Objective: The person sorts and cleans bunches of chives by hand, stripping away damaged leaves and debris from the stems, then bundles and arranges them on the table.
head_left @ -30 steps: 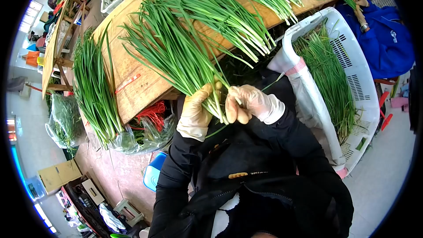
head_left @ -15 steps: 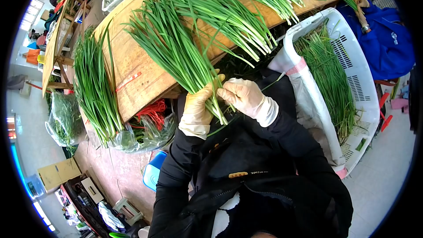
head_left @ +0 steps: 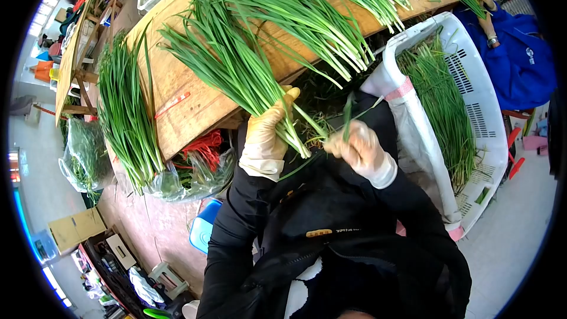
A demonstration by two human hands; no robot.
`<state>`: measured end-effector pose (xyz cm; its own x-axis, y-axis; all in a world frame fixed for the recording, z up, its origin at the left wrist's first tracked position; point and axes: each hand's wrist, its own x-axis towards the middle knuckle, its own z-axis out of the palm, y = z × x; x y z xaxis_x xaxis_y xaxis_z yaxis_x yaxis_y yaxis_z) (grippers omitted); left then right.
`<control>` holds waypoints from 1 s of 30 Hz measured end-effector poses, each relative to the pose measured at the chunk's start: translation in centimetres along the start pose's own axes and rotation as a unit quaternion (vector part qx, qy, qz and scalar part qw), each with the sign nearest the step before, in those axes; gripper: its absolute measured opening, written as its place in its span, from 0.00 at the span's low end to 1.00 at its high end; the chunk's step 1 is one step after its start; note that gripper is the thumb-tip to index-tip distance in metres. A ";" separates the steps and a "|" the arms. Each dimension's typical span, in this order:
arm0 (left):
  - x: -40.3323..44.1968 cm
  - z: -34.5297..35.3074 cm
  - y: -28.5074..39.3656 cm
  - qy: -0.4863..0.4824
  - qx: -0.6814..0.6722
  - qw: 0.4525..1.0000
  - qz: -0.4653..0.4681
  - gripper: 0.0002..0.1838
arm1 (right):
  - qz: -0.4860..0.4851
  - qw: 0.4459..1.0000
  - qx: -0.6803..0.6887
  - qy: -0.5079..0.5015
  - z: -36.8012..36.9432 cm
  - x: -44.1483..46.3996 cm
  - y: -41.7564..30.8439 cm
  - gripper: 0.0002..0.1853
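Note:
My left hand (head_left: 267, 136), in a pale glove, is wrapped round the lower stems of a bunch of garlic chives (head_left: 236, 71). Its leaves stretch up over the wooden table, and the white stem ends stick out below my fingers. To the right, my gloved right hand (head_left: 359, 149) is closed and somewhat blurred, with a green chive leaf (head_left: 347, 109) rising from it. One loose stalk slants from the bunch toward its fingers; whether they touch it I cannot tell. Further chive bunches (head_left: 307, 23) lie on the table beyond.
The wooden table (head_left: 177, 80) carries a red-and-white strip (head_left: 173, 105). Another chive pile (head_left: 127, 118) hangs over its left edge. A white crate (head_left: 440, 201) of chives stands at my right. Beyond it, another person's hand (head_left: 485, 0) holds chives. Red strings (head_left: 204, 150) sit below the table.
My right hand has moved right and down, away from the bunch, with a green leaf now showing above it. The left hand keeps its hold, and the bunch has tilted slightly left.

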<state>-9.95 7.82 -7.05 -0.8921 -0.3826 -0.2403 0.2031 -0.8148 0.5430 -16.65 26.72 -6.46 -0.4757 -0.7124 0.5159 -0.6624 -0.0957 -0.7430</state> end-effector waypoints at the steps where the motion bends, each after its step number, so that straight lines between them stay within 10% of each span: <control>1: 0.1 0.0 0.1 -0.004 0.003 1.000 0.003 0.17 | 0.041 0.989 -0.066 -0.124 -0.9 -1.3 -0.2 0.05; 4: 0.5 -1.7 0.9 -0.015 -0.029 0.999 -0.036 0.18 | 0.285 0.797 -0.208 -0.490 -2.5 -4.3 0.5 0.16; 8: -0.2 0.2 1.0 0.018 -0.064 0.996 -0.064 0.20 | 0.102 0.948 -0.272 -0.134 -3.6 -1.0 0.7 0.20; 10: 0.0 0.1 1.0 0.000 -0.080 0.994 -0.073 0.21 | 0.056 0.924 -0.377 -0.016 -3.2 3.2 0.2 0.17; 14: 0.1 0.3 1.5 -0.051 -0.114 0.988 -0.089 0.25 | 0.096 0.843 -0.520 -0.095 -0.3 8.0 3.0 0.12; 22: -0.6 -0.5 0.2 0.022 0.000 0.997 -0.077 0.24 | -0.061 0.884 -0.404 -0.227 0.7 7.1 -1.0 0.11; 27: -0.2 0.5 0.7 -0.077 -0.060 0.991 -0.091 0.33 | 0.115 0.845 -0.521 -0.035 -1.7 10.6 3.0 0.53; 30: -0.7 1.4 1.8 -0.122 -0.042 0.988 -0.080 0.38 | 0.133 0.750 -0.641 -0.095 -4.4 12.2 5.6 0.27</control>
<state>-9.52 7.20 -4.77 -0.9841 -0.1384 -0.1113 0.0755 -0.8932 0.4433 -28.69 20.52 -2.41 -0.6792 -0.6858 0.2615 -0.6285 0.7275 0.2752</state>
